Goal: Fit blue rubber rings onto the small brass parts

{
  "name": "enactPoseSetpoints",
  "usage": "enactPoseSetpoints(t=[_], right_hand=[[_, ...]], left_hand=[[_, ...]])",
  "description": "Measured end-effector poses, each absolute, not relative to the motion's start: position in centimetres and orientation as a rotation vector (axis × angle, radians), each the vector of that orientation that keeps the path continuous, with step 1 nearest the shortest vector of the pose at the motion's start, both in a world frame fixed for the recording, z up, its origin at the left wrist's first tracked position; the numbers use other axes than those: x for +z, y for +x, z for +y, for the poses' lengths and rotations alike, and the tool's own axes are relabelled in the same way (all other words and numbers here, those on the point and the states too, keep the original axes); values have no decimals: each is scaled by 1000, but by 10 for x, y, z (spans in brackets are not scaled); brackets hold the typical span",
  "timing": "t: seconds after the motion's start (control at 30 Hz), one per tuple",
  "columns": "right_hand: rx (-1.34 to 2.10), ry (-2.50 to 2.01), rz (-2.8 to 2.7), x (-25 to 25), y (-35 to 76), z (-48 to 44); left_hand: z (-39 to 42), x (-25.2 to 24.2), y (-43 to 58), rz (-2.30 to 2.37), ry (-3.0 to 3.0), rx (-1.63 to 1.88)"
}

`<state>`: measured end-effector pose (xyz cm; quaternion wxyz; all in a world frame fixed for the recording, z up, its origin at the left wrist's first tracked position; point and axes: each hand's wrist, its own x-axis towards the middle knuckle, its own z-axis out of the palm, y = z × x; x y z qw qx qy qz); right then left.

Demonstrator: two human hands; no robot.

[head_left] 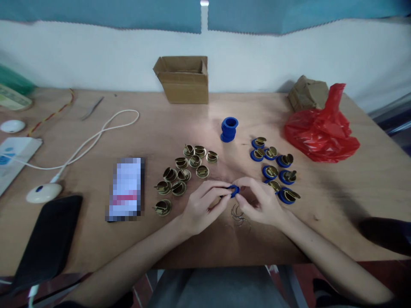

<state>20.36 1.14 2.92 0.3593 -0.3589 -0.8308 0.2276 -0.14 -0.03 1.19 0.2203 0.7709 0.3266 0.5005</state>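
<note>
My left hand (204, 203) and my right hand (260, 201) meet near the table's front edge, both pinching one small blue ring (234, 190) between their fingertips. To the left lies a group of several brass round parts (183, 173). On the right sit several brass parts fitted into blue rings (276, 171). A stack of blue rings (229, 128) stands behind my hands. A few thin wire clips (238, 212) lie on the wood just below my fingers.
An open cardboard box (183, 79) stands at the back. A red plastic bag (321, 128) and crumpled brown paper (307, 92) are at the right. A phone (126, 188), a black phone (48, 239), a white cable (93, 139) and a white mouse-like device (43, 192) lie left.
</note>
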Motion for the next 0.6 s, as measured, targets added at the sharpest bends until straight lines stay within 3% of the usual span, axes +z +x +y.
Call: enactPoseSetpoints(t=[0.6], right_hand=[[604,-952,-2147,28,204,11]], left_hand=[[0,14,-1,933,2128,1362]])
